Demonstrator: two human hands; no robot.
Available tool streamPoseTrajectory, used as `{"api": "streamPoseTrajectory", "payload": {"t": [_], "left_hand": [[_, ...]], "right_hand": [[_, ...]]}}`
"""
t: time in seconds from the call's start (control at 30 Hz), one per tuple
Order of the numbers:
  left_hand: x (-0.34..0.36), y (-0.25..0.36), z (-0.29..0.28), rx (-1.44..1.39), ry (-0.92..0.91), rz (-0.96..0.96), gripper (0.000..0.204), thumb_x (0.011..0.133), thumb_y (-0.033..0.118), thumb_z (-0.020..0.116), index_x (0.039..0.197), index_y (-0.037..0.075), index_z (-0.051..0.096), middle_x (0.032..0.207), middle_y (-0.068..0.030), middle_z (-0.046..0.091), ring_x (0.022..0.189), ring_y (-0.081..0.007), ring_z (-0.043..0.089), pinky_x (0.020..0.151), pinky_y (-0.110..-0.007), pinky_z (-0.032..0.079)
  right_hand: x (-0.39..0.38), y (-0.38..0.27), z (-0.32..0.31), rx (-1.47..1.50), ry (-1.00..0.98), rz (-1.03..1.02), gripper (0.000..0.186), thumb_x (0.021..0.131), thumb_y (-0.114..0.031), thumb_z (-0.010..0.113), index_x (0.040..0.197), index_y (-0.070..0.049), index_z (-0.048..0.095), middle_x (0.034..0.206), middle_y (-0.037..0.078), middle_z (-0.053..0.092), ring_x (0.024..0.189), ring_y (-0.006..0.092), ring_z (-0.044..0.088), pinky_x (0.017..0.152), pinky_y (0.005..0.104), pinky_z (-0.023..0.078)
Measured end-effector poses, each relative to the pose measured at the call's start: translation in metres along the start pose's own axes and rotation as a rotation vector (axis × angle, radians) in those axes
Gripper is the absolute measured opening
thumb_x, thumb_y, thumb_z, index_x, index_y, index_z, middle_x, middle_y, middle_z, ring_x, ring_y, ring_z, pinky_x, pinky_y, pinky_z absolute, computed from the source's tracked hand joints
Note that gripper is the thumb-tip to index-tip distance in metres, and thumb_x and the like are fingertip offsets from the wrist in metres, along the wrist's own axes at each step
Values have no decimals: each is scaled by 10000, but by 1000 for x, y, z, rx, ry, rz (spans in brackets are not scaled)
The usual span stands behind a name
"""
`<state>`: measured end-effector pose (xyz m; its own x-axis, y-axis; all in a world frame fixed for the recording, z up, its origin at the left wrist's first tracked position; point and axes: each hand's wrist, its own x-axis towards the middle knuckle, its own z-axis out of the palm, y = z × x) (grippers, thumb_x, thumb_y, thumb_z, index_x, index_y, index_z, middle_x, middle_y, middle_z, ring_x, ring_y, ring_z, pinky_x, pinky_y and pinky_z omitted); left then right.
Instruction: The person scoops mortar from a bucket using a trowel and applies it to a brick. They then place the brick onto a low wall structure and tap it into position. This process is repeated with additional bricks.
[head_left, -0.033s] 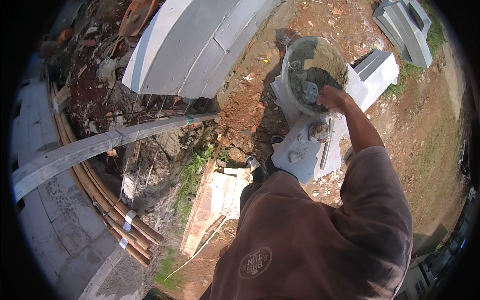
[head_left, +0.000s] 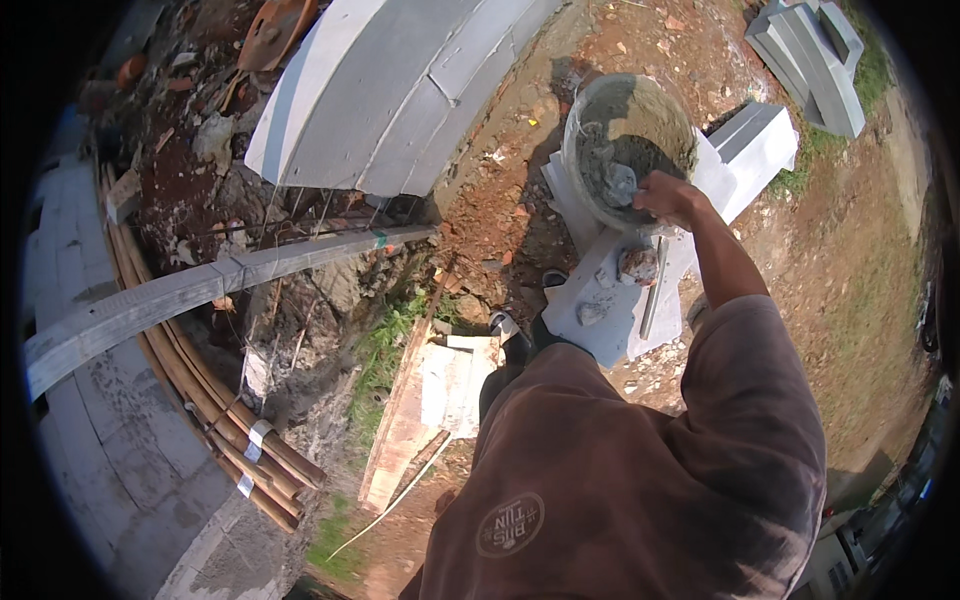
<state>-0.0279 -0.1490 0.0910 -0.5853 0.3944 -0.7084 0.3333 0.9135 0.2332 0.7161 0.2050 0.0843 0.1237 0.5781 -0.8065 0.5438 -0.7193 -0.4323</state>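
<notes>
My right hand [head_left: 664, 199] is closed over the near right rim of a round bucket [head_left: 575, 165]. Wet grey mortar [head_left: 640, 115] coats its inside and lies partly in shade. From my fist a mortar-smeared hand tool [head_left: 620, 184] reaches into the bucket. Its end is pale and rounded; the handle is hidden by my fingers, and I cannot make out its exact kind. The bucket stands on pale grey blocks or boards [head_left: 580, 318]. A mortar-crusted lump [head_left: 638, 265] and a thin straight strip [head_left: 654, 290] lie just below it. My left hand is out of the picture.
A low grey block wall [head_left: 390, 90] rises ahead on the left. A concrete beam [head_left: 240, 275] crosses over rubble beside bundled bamboo poles [head_left: 230, 420]. Wooden planks [head_left: 400, 430] lie near my feet. More grey blocks [head_left: 810, 65] are stacked at the far right.
</notes>
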Motion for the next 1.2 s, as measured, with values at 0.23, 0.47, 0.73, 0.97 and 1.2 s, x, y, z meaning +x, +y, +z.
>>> {"api": "streamPoseTrajectory", "payload": {"t": [0.23, 0.47, 0.73, 0.97, 1.2], "left_hand": [[9, 15, 5, -19, -20, 53, 317, 846, 182, 544, 1080, -32, 549, 919, -122, 578, 813, -192, 587, 639, -317, 547], [23, 6, 15, -64, -43, 72, 295, 841, 169, 545, 1060, -28, 562, 899, -111, 575, 795, -187, 585, 628, -315, 549], [64, -53, 7, -265, -37, 143, 263, 852, 163, 546, 1034, -23, 579, 876, -87, 573, 787, -171, 578, 625, -305, 544], [39, -42, 39, -138, -30, 82, 385, 868, 312, 534, 1094, 3, 572, 970, -159, 631, 800, -243, 612, 709, -366, 481], [22, -51, 67, -271, -6, 47, 397, 857, 331, 543, 1075, 2, 581, 906, -181, 639, 799, -276, 622, 716, -376, 480]], "right_hand": [[15, -8, 25, 319, 29, 122, 265, 788, -252, 606, 878, -3, 594, 623, 66, 537, 481, 159, 527, 419, 331, 431], [-32, 12, 53, 681, 159, 51, 246, 797, -271, 619, 855, -34, 589, 622, 52, 546, 457, 141, 519, 407, 304, 432], [-60, 8, 82, 828, 250, -112, 185, 858, -266, 572, 876, -82, 574, 609, 16, 547, 432, 97, 506, 387, 234, 422], [-140, -27, 80, 593, 212, -83, 192, 821, -181, 593, 962, -52, 609, 607, -8, 495, 452, 70, 453, 404, 219, 387], [-107, -123, 170, 241, -194, -140, 220, 794, -169, 614, 971, -38, 616, 654, 15, 564, 496, 95, 523, 448, 246, 435]]}}
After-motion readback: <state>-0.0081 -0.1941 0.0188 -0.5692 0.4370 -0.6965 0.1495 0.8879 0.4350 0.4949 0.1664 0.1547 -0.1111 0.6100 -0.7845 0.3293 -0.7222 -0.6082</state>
